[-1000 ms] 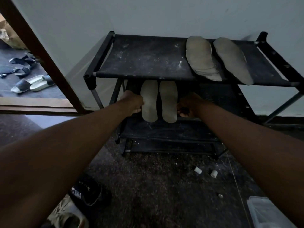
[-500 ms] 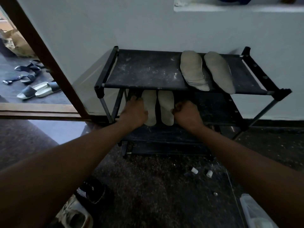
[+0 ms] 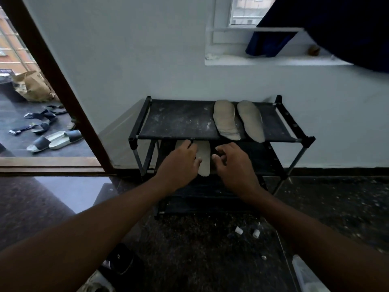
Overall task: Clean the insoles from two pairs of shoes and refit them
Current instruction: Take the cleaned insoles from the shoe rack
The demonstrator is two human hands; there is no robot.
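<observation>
Head view, left hand [image 3: 179,164] draped over one insole [image 3: 179,143] on rack [image 3: 134,131] middle shelf, grip unclear, right hand [image 3: 234,165] loosely curled beside other insole [image 3: 204,160], holding nothing, two more insoles [image 3: 226,119] on top shelf.

L hand [image 3: 179,163] covers most of the left insole [image 3: 180,143] on the mid shelf; gripping vs. just resting can't be told. Top shelf [image 3: 179,123] hides its far end & that of the right insole [image 3: 204,159]. Shoe [image 3: 99,281] bottom-left & clear container [image 3: 305,277] bottom-right are cut by the frame edge. White bits [image 3: 239,230] on the floor are too small to ID, poss. caps.
</observation>
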